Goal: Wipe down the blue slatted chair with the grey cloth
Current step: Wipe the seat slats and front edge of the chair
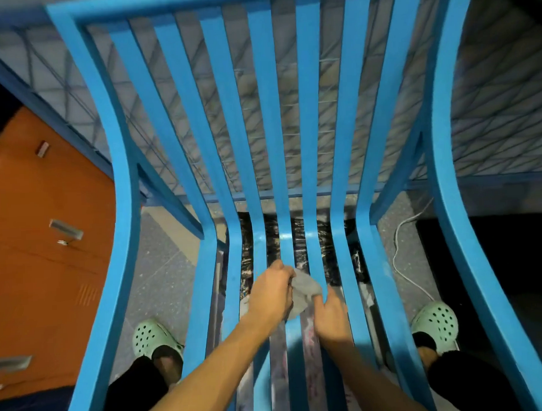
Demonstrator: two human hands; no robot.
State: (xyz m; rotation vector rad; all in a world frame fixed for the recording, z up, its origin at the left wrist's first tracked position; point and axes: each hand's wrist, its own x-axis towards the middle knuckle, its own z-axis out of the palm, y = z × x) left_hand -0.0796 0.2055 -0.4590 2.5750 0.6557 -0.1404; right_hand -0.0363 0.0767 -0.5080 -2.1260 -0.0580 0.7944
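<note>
The blue slatted chair (262, 119) fills the view, its back slats rising ahead and its seat slats running toward me. A small grey cloth (305, 288) is bunched on the middle seat slats near the bend. My left hand (271, 293) is closed over the cloth's left side. My right hand (330, 315) pinches the cloth's lower right edge with its fingertips. Both forearms reach in from the bottom of the view.
My feet in pale green clogs (154, 340) (436, 324) stand either side of the seat on a speckled grey floor. An orange cabinet (34, 244) is at left. A white cable (400, 250) lies on the floor at right, and a wire mesh fence (490, 105) stands behind the chair.
</note>
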